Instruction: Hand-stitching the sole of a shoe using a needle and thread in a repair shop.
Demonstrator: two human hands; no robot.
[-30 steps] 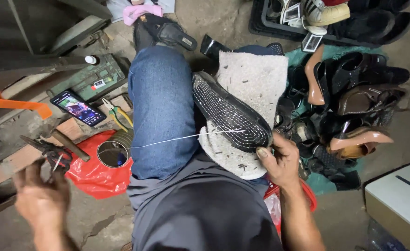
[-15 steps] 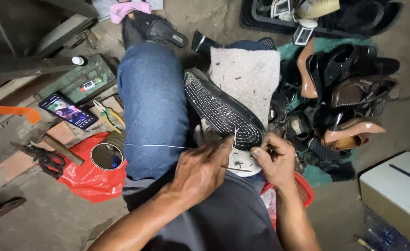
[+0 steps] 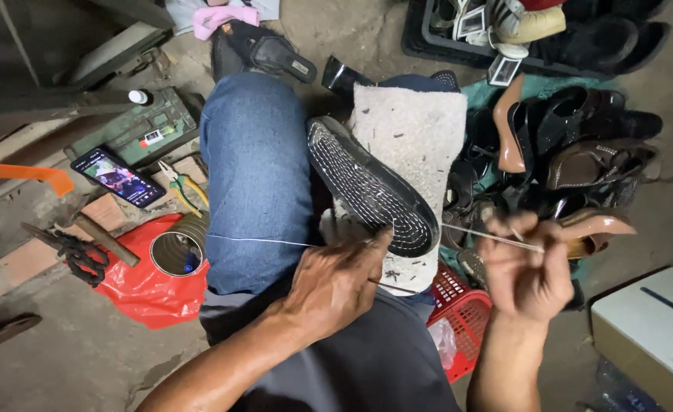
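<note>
My left hand point(image 3: 336, 286) presses the black shoe point(image 3: 371, 187) on the grey cloth point(image 3: 420, 137) – right hand point(image 3: 531, 271) pinches a thin needle point(image 3: 493, 236), white thread point(image 3: 256, 241) trailing left

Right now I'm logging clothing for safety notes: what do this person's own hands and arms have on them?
Nothing covers them: the left hand and right hand are bare, without gloves, and both forearms are bare, with no sleeve in view. No watch, ring or band shows.

Phone point(image 3: 117, 177) beside pliers point(image 3: 183, 189); tin can point(image 3: 176, 252) on red bag point(image 3: 149, 286); shoe pile point(image 3: 573, 152); white box point(image 3: 653, 336).
</note>
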